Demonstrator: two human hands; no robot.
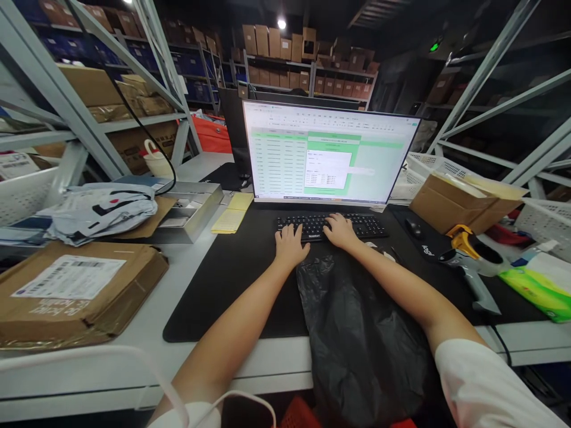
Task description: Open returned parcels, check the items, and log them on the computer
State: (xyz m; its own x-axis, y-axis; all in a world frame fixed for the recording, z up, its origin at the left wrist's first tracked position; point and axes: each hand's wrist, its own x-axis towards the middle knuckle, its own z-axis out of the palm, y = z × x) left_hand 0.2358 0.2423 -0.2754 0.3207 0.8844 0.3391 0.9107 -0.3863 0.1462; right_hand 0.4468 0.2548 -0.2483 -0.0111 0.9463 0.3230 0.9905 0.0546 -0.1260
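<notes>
Both of my hands rest on a black keyboard (352, 224) on a black desk mat (232, 285). My left hand (291, 245) lies over the keyboard's left part with its fingers spread on the keys and holds nothing. Over the middle keys, my right hand (341, 229) has its fingers stretched out and is also empty. A monitor (328, 153) behind the keyboard shows a green and white spreadsheet with a dialog window. A black plastic bag (357, 333) lies on the mat between my forearms and hangs over the desk's front edge.
A brown parcel with a label (71, 294) and grey mailer bags (96, 211) lie at left, beside a metal box (196, 208) and a yellow notepad (232, 214). At right are a mouse (413, 226), a barcode scanner (468, 255), an open carton (464, 202) and white baskets (428, 166). Shelving surrounds the desk.
</notes>
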